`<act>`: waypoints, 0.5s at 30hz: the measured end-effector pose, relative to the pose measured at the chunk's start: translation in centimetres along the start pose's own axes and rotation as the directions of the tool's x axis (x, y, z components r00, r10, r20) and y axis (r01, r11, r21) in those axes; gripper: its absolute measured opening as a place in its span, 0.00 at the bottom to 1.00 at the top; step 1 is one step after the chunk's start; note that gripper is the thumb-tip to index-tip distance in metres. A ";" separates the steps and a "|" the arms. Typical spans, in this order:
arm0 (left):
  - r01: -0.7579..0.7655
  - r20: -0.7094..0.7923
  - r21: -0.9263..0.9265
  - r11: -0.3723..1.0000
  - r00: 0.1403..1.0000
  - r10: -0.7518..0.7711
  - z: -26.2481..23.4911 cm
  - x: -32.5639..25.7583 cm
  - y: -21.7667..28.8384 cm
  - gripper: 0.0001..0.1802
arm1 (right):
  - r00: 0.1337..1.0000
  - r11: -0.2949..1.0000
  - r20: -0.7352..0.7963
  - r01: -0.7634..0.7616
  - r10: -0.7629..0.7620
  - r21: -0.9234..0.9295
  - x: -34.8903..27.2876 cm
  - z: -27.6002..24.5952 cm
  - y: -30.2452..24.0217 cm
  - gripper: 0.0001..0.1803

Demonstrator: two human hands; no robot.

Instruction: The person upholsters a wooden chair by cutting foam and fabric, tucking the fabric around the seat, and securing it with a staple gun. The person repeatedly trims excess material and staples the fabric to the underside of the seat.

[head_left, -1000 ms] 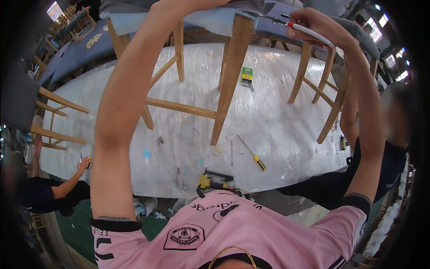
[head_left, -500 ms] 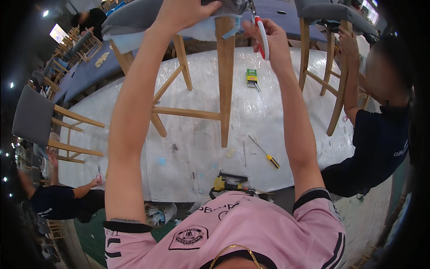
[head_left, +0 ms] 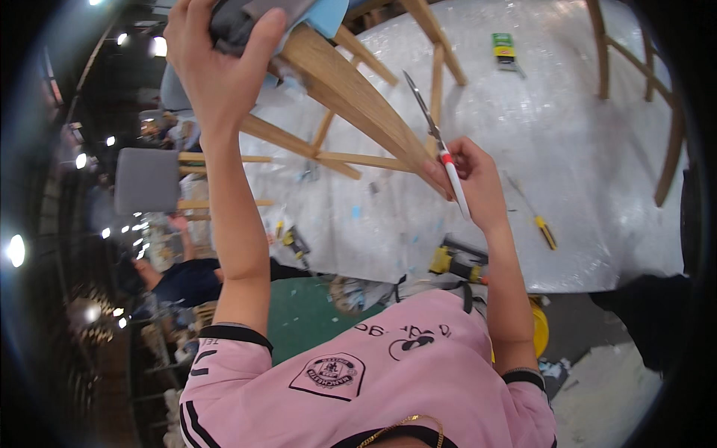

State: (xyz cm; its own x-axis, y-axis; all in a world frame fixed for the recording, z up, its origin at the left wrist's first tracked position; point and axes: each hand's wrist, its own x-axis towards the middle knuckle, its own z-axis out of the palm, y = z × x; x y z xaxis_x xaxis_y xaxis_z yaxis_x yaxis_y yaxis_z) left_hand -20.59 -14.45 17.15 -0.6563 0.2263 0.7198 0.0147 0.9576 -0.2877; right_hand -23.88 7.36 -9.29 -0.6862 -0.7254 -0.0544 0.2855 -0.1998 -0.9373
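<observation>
At the upper left, my left hand [head_left: 220, 82] is closed around the grey padded edge [head_left: 235, 26] of a wooden-legged chair, thumb over the top. Light blue material [head_left: 326, 16] shows beside that edge. The chair's leg [head_left: 362, 101] slants down to the right, toward my right hand [head_left: 478, 179]. That hand holds scissors [head_left: 450, 168] with white and red handles, their blades pointing up and away. Its fingers also touch the lower end of the leg.
White plastic sheeting [head_left: 567, 134] covers the work surface. On it lie a yellow-handled screwdriver [head_left: 544, 230], a green-and-yellow box [head_left: 503, 48] and a yellow-and-black power tool [head_left: 455, 263]. Another grey chair [head_left: 147, 181] lies left, near a co-worker in dark clothes [head_left: 187, 284]. More chair legs [head_left: 601, 52] stand right.
The chair has tilted, its leg now slanting. My right hand has come down from the seat edge to the leg's lower end, still holding the scissors. The view has shifted.
</observation>
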 end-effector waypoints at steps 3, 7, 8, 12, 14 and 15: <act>0.244 0.119 -0.220 0.945 0.968 -0.222 -1.0 -0.7 0.9 0.24 | 0.993 0.994 0.043 -0.107 0.106 0.032 -1.0 0.3 0.8 0.19; 0.267 0.178 -0.205 0.942 0.956 -0.233 -1.0 0.3 1.0 0.24 | 0.993 1.000 0.115 -0.018 0.019 -0.011 -1.0 0.8 -0.1 0.21; 0.276 0.183 -0.203 0.940 0.953 -0.240 -0.9 0.6 1.1 0.24 | 0.991 0.998 0.117 0.067 -0.065 -0.012 -0.9 1.0 0.0 0.21; 0.315 0.190 -0.240 0.918 0.943 -0.274 -0.8 0.9 1.0 0.24 | 0.974 0.982 0.147 0.182 -0.171 -0.060 0.3 0.9 -0.5 0.22; 0.331 0.187 -0.246 0.911 0.938 -0.291 -0.6 0.8 1.1 0.24 | 0.977 0.983 0.149 0.164 -0.151 -0.085 0.8 0.4 -1.4 0.23; 0.340 0.185 -0.248 0.907 0.936 -0.300 -0.6 0.8 1.1 0.24 | 0.977 0.981 0.139 0.173 -0.160 -0.089 0.9 0.3 -1.9 0.23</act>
State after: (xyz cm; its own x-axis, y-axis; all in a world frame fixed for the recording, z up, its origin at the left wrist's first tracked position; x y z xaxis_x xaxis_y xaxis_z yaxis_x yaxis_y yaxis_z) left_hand -20.69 -13.13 17.83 -0.7584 -0.1084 0.6427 -0.0224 0.9898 0.1405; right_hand -24.87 6.89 -7.51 -0.6234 -0.7685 0.1443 0.1020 -0.2629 -0.9594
